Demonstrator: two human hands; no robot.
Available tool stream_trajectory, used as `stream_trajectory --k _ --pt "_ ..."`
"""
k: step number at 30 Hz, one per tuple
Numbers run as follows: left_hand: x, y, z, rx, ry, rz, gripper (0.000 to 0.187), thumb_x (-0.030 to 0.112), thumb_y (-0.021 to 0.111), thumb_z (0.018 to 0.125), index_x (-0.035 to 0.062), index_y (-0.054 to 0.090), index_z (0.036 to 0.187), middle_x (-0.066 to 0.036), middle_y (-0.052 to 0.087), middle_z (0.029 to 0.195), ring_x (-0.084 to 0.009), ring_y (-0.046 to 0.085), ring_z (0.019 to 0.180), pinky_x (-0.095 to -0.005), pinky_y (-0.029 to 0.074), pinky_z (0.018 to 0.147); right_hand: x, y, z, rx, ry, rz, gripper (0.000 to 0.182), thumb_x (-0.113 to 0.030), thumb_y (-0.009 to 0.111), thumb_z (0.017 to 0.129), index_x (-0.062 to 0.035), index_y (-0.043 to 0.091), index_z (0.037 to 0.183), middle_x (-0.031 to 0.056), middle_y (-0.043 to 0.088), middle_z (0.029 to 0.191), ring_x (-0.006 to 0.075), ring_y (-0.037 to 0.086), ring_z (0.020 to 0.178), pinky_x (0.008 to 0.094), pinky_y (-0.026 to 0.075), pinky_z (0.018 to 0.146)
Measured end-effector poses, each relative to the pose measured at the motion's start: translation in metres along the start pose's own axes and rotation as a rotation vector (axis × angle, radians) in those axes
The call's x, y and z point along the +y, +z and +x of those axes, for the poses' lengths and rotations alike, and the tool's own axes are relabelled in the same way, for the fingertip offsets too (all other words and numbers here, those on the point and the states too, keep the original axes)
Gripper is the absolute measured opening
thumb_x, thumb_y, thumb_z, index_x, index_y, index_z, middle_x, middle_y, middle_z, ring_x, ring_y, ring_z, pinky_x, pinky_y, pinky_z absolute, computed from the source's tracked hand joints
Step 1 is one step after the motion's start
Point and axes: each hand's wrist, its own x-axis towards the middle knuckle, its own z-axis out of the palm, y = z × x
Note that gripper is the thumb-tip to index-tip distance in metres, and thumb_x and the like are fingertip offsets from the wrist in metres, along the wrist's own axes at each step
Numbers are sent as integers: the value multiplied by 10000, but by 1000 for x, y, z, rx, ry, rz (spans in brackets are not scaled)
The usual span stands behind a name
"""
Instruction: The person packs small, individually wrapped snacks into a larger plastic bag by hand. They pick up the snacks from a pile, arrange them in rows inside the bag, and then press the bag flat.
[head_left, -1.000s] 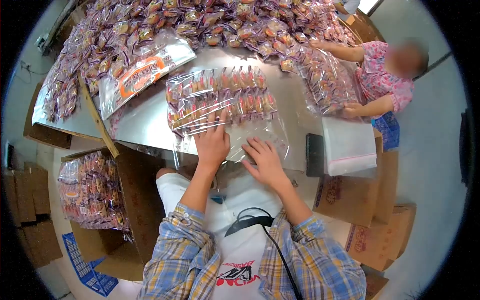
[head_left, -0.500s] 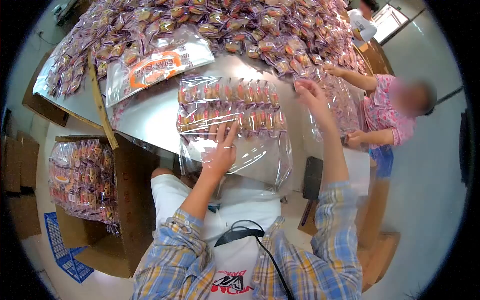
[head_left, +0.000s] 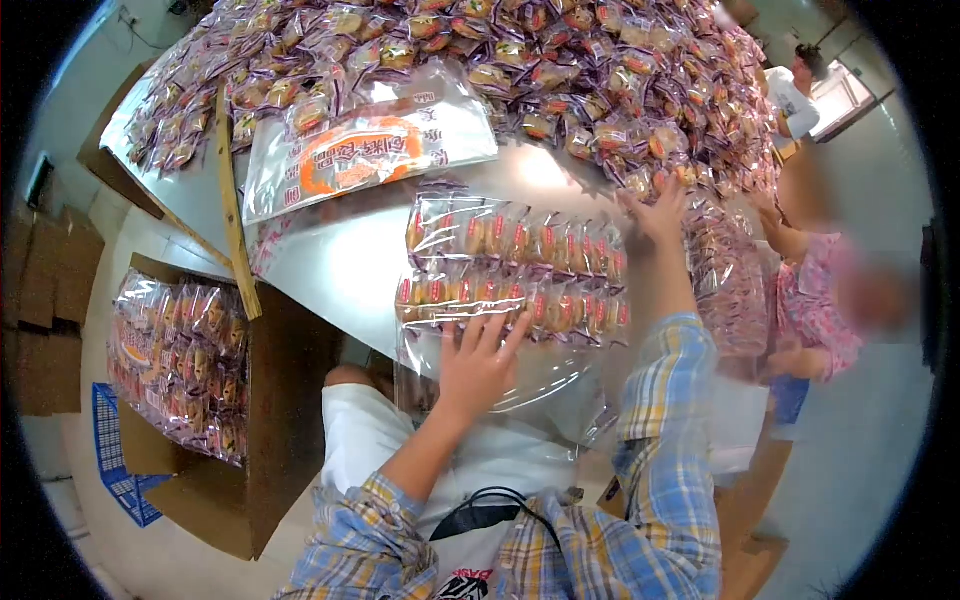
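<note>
A clear plastic bag [head_left: 500, 385] lies on the table in front of me, with two rows of individually wrapped pastries [head_left: 545, 245] inside. My left hand [head_left: 480, 370] rests on the bag's lower part, fingers spread, the tips at the lower row. At the near right edge of a big heap of wrapped pastries [head_left: 530, 80], my right hand [head_left: 660, 212] reaches out with fingers apart and appears to touch the packets. Nothing shows in its grasp. Left of the heap's front lies a flat printed bag [head_left: 440, 150] with an orange emblem.
A wooden strip [head_left: 232, 200] lies along the table's left side. An open cardboard box [head_left: 285, 420] at lower left has a filled bag [head_left: 185, 360] at its top, beside a blue crate [head_left: 120, 460]. Another person [head_left: 815, 290] in a pink patterned top works at the right beside another filled bag [head_left: 725, 275].
My view has shifted, so the table things appear farther right. My right hand has moved forward to the heap's edge. The left hand stays on the bag, its fingers more spread.
</note>
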Motion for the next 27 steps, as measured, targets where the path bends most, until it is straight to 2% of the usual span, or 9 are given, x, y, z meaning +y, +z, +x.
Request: stream_trajectory --k 1,5,9,12,13,20,24,25,27 --pt "-1 1 1 27 18 15 645 231 704 828 264 584 1461 -6 571 1377 -226 501 1309 -577 313 1127 -1 1 3 0 1 -10 1453 -953 684 582 -285 8 1682 179 48 1741 451 95 1584 779 191 1150" --pt "-2 3 2 42 41 23 653 239 711 812 264 589 1454 -13 551 1222 -217 513 1164 -582 337 1057 -19 8 13 -48 -7 -63 1457 -1002 622 569 -281 22 1683 199 68 1735 466 195 1559 770 199 1144" --pt "-3 3 2 9 34 7 660 237 712 810 269 589 1458 -9 549 1241 -214 513 1177 -593 328 1069 -63 10 5 1 -34 -74 1453 -990 631 583 -272 13 1685 280 160 1685 471 328 1495 747 277 1100" --pt "-1 3 0 -5 29 2 663 236 712 812 278 589 1462 -10 545 1228 -215 522 1167 -611 318 1089 -84 5 2 35 -57 -19 1454 -952 669 600 -273 -26 1681 291 173 1674 471 398 1444 741 325 1064" --pt "-1 4 0 7 30 10 661 239 713 814 280 590 1462 -10 545 1226 -216 524 1165 -618 313 1098 -85 14 1 122 -103 -84 1458 -918 701 614 -276 -65 1676 264 157 1686 475 487 1358 731 388 1010" --pt "1 5 2 5 7 20 638 251 712 831 293 597 1458 -18 571 1268 -226 533 1193 -632 284 1149 -95 18 11 113 -240 -144 1411 -860 737 652 -284 -42 1677 224 35 1727 533 528 1289 742 440 949" --pt "-1 1 1 -50 13 52 627 251 700 847 305 594 1462 -23 559 1439 -247 509 1305 -627 235 1193 -97 26 35 35 -263 -168 1218 -744 771 728 -354 110 1674 210 42 1728 565 507 1297 762 426 977" --pt "-1 0 0 -58 7 54 625 253 696 851 308 591 1464 -23 538 1478 -254 492 1338 -626 220 1204 -101 23 35 43 -242 -197 1057 -649 782 751 -327 295 1631 196 93 1721 598 507 1267 717 460 961" --pt "2 1 -1 -75 -13 49 621 256 690 859 314 587 1469 -24 496 1555 -268 457 1402 -622 190 1226 -101 24 46 0 -229 -189 1007 -594 792 756 -362 322 1616 175 116 1712 589 475 1306 741 445 959"
